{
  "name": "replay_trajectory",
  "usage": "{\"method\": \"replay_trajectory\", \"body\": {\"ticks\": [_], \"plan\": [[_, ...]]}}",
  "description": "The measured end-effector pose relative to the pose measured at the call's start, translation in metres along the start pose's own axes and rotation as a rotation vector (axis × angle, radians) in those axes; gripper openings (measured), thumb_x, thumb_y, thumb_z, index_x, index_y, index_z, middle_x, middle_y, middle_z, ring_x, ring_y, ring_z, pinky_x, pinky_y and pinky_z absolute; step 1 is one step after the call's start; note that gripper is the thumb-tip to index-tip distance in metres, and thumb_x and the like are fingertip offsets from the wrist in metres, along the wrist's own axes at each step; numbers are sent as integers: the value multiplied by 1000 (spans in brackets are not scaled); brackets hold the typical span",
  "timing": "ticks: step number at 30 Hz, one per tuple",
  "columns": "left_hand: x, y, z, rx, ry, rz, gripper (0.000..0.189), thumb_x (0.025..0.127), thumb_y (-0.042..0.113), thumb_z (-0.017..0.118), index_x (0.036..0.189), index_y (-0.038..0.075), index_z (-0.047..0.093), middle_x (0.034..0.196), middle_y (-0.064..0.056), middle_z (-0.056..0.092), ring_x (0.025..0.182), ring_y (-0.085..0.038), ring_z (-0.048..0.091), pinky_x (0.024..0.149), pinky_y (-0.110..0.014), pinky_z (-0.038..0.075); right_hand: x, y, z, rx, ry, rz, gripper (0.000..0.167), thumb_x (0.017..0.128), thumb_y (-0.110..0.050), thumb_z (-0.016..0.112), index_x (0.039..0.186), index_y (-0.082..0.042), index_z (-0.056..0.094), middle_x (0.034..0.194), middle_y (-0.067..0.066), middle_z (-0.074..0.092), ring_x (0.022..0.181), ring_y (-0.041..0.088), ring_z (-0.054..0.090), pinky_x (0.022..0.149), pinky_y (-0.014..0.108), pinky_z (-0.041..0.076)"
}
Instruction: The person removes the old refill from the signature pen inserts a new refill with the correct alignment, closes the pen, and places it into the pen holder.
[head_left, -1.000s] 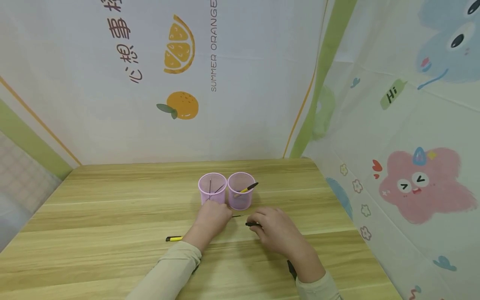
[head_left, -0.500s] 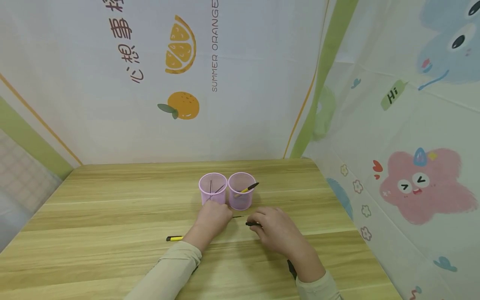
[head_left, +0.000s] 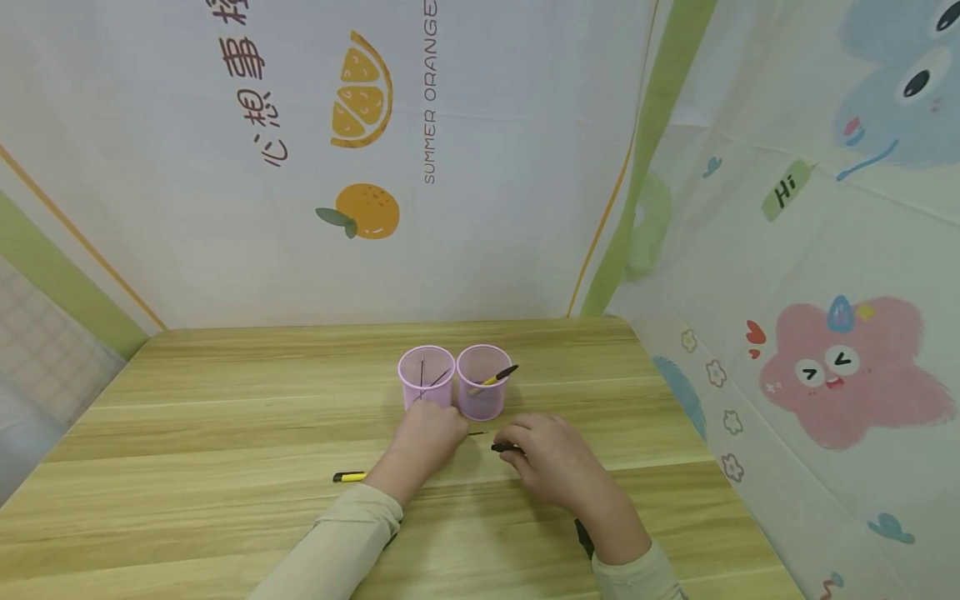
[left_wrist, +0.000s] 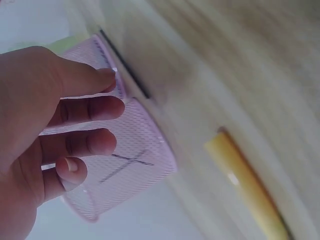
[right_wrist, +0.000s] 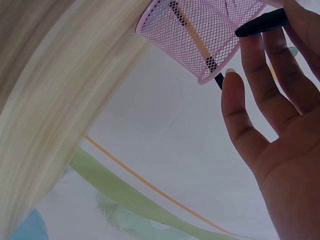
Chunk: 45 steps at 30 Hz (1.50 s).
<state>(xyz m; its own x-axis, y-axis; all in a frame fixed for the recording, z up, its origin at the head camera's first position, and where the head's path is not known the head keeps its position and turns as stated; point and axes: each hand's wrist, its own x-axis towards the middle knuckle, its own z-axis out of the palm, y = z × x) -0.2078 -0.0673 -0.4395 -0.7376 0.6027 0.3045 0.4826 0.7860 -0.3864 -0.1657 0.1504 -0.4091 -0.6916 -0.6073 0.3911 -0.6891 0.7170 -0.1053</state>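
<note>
My left hand (head_left: 429, 433) hovers in front of the left pink mesh pen cup (head_left: 426, 377), its fingers loosely bent with nothing between them in the left wrist view. Just beyond its thumb, a thin dark stick (left_wrist: 125, 62) like a pen refill lies on the table. Thin dark sticks also stand inside the left cup. My right hand (head_left: 555, 458) pinches a black tapered pen piece (right_wrist: 262, 22) between thumb and fingers, to the right of the stick. The right pink mesh pen cup (head_left: 482, 400) contains a yellow-and-black pen (head_left: 495, 379).
A yellow barrel with a black end (head_left: 348, 477) lies left of my left forearm, which partly covers it. Black objects show beside my right wrist (head_left: 583, 537) and left sleeve (head_left: 392, 537). Behind the wooden table (head_left: 225, 400) hangs a printed cloth (head_left: 510, 208).
</note>
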Motion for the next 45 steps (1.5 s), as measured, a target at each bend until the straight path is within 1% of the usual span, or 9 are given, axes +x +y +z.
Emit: {"method": "replay_trajectory", "body": {"ticks": [9, 12, 16, 22, 26, 30, 34, 38, 45], "plan": [[8, -4, -27, -22, 6, -15, 29, 77, 16, 85, 63, 22, 60, 61, 7, 62, 53, -15, 60, 45, -34, 52, 0, 0, 0, 13, 8, 0, 12, 91, -14, 84, 101, -18, 80, 101, -6, 79, 96, 14, 75, 87, 41, 61], [13, -10, -39, -48, 15, -47, 21, 79, 18, 85, 73, 21, 66, 64, 6, 65, 53, -17, 62, 47, -37, 54, 0, -1, 1, 14, 12, 4, 13, 90, -14, 84, 101, -18, 80, 101, -7, 79, 96, 14, 74, 85, 41, 61], [22, -26, -51, -119, 16, -135, 14, 82, 22, 85, 80, 20, 71, 70, 4, 69, 60, -19, 64, 55, -42, 56, 0, -1, 1, 7, 1, 11, 12, 91, -16, 84, 102, -19, 80, 101, -7, 79, 96, 13, 74, 84, 40, 61], [39, -64, -63, -184, -100, -241, 20, 90, 10, 68, 71, 17, 67, 72, 0, 67, 59, -17, 55, 50, -43, 54, 0, 0, 2, 14, -17, 30, 11, 92, -17, 84, 102, -20, 80, 101, -8, 78, 96, 12, 74, 84, 39, 61], [45, -85, -60, -159, -111, -206, 12, 88, 6, 69, 80, 14, 71, 80, -5, 73, 68, -25, 66, 57, -47, 57, -1, 0, 2, 12, -17, 29, 11, 92, -17, 84, 102, -19, 80, 101, -8, 78, 96, 12, 73, 83, 39, 61], [50, -95, -53, -156, -137, -216, 13, 85, 1, 69, 81, 13, 72, 84, -8, 74, 77, -29, 70, 64, -49, 60, 0, 0, 3, 8, -18, 34, 11, 92, -18, 84, 102, -20, 80, 102, -8, 78, 97, 13, 73, 83, 39, 60], [56, -94, -46, -222, -213, -311, 8, 86, 5, 69, 90, 10, 75, 95, -11, 75, 87, -31, 69, 72, -50, 62, 0, -1, 4, 4, -20, 32, 11, 92, -19, 84, 102, -21, 80, 102, -8, 78, 97, 13, 73, 83, 39, 60], [63, -88, -37, -280, -276, -428, 10, 87, 8, 68, 94, 11, 75, 96, -10, 75, 86, -29, 68, 70, -48, 62, 1, -2, 5, 7, -23, 31, 11, 92, -19, 83, 103, -21, 80, 101, -9, 77, 96, 13, 73, 84, 39, 60], [68, -80, -18, -319, -261, -523, 10, 91, 9, 67, 84, 15, 72, 88, -7, 76, 78, -28, 71, 64, -49, 61, 0, -2, 4, 20, -19, 30, 11, 92, -16, 83, 102, -19, 80, 102, -7, 77, 98, 13, 73, 86, 40, 61]]}}
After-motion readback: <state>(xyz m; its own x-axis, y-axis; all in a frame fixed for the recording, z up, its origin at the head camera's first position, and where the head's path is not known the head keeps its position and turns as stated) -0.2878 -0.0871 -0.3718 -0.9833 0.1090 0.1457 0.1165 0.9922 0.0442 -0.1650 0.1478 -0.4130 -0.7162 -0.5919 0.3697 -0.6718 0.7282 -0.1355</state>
